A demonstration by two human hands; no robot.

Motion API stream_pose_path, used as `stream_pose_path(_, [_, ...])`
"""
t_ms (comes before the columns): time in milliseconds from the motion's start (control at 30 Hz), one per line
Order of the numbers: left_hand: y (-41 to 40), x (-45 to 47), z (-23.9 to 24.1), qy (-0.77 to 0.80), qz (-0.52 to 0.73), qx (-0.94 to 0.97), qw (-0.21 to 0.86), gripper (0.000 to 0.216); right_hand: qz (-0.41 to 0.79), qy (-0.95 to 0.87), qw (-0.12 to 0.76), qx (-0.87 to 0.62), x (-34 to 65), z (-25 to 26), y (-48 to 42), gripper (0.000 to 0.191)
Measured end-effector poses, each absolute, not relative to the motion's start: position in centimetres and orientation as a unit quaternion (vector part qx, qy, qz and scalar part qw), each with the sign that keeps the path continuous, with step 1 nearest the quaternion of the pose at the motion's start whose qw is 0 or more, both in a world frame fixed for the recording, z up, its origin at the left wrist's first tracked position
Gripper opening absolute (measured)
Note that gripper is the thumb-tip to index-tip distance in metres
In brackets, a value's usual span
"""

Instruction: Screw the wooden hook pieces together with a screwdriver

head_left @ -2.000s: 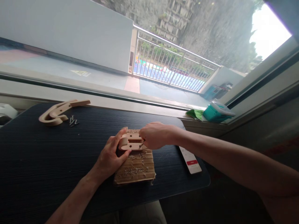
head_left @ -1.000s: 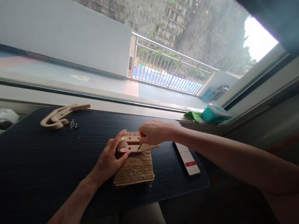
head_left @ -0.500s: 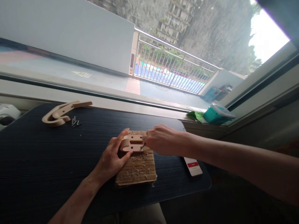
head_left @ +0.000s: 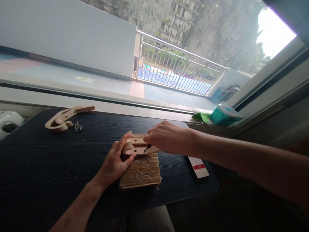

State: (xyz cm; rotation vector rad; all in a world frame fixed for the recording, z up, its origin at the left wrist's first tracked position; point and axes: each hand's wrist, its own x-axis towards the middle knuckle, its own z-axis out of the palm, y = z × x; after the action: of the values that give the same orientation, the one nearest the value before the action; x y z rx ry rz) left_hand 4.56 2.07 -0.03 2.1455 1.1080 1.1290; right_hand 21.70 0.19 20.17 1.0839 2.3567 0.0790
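Observation:
A pale U-shaped wooden piece (head_left: 136, 148) with small holes lies on a cardboard pad (head_left: 141, 170) in the middle of the dark table (head_left: 48, 161). My left hand (head_left: 114, 161) grips its curved left end, thumb and fingers wrapped around it. Over the piece's right part, my right hand (head_left: 166, 137) is closed on a small dark tool (head_left: 146, 149) whose tip rests on the near arm of the wood. The pad is speckled with wood shavings.
A second curved wooden piece (head_left: 64, 117) and several loose screws (head_left: 78, 127) lie at the table's far left. A phone (head_left: 199, 167) with a lit screen lies right of the pad. A teal box (head_left: 224, 115) and green cloth (head_left: 201, 117) sit on the window sill.
My right hand has kept shifting and turning over the wood with the small tool, its tip staying on the near arm. My left hand has stayed on the curved end.

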Motion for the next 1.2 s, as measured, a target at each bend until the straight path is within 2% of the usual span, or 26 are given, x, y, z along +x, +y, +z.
stream_pose_path(267, [2.0, 4.5, 0.2, 0.404, 0.406, 0.784, 0.241, 0.07, 0.036, 0.894, 0.262, 0.362, 22.1, 18.3, 0.6, 0.025])
stream_pose_path(400, [2.0, 4.5, 0.2, 0.406, 0.407, 0.784, 0.234, 0.071, -0.012, 0.867, 0.251, 0.429, 22.4, 18.0, 1.9, 0.02])
stream_pose_path(500, [2.0, 4.6, 0.2, 0.408, 0.405, 0.784, 0.234, 0.07, -0.06, 0.838, 0.243, 0.485, 22.8, 18.2, 2.4, 0.027])
stream_pose_path(633, [2.0, 4.6, 0.2, 0.41, 0.407, 0.782, 0.234, 0.07, -0.038, 0.825, 0.252, 0.504, 22.3, 19.0, 1.9, 0.028])
stream_pose_path(767, [2.0, 4.5, 0.3, 0.406, 0.406, 0.782, 0.242, 0.07, 0.01, 0.839, 0.266, 0.474, 21.3, 20.0, 1.1, 0.02])
stream_pose_path(967, [1.9, 4.4, 0.2, 0.408, 0.407, 0.779, 0.247, 0.07, -0.031, 0.877, 0.277, 0.391, 21.5, 19.3, 1.1, 0.02])
stream_pose_path(1200, [1.8, 4.5, 0.4, 0.411, 0.402, 0.778, 0.253, 0.071, -0.087, 0.837, 0.242, 0.483, 22.1, 17.9, 2.1, 0.026])
